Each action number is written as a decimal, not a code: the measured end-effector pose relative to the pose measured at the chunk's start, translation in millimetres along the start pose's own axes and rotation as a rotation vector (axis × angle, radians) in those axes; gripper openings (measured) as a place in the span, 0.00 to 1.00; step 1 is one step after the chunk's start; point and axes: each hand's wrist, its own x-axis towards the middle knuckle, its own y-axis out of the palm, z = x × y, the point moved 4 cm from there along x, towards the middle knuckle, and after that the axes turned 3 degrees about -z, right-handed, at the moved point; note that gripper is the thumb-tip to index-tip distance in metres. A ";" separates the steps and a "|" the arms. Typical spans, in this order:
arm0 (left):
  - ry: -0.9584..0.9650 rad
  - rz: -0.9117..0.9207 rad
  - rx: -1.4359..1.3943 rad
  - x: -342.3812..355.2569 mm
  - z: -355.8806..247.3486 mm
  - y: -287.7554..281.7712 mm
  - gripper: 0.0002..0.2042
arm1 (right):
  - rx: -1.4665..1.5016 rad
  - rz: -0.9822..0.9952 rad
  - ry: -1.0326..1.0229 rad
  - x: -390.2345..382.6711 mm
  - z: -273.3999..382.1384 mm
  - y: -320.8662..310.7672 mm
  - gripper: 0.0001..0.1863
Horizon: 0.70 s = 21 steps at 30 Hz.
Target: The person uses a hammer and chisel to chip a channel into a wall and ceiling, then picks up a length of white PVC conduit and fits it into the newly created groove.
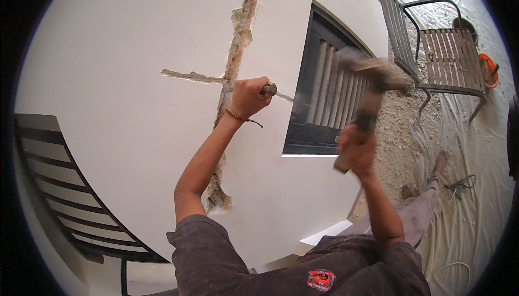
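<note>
Your left hand (251, 97) is closed around what looks like a chisel (272, 89), near the crossing of the grooves (238, 50) in the white wall (135, 25); its tip is hard to make out. Your right hand (359, 147) grips the hammer (370, 104) by its handle, the head blurred. Expect the hammer to be rigid and head-heavy, best held low; the chisel should be stiff, held clear of its struck end. The louvred shutter (331, 79) stands close behind your hammer; rubble (397, 128) and a slatted chair (454, 55) crowd the right.
</note>
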 end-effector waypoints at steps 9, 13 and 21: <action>0.027 -0.017 -0.012 11.9 -2.9 1.9 0.08 | 0.125 -0.499 -0.459 8.7 15.4 -19.1 0.19; 0.056 0.000 0.025 -7.1 3.7 7.2 0.07 | -0.139 0.148 0.182 -30.6 -43.8 53.4 0.16; 0.112 0.009 -0.064 -5.8 -37.4 -3.2 0.10 | -0.032 -0.070 0.371 -12.0 -18.6 -37.1 0.13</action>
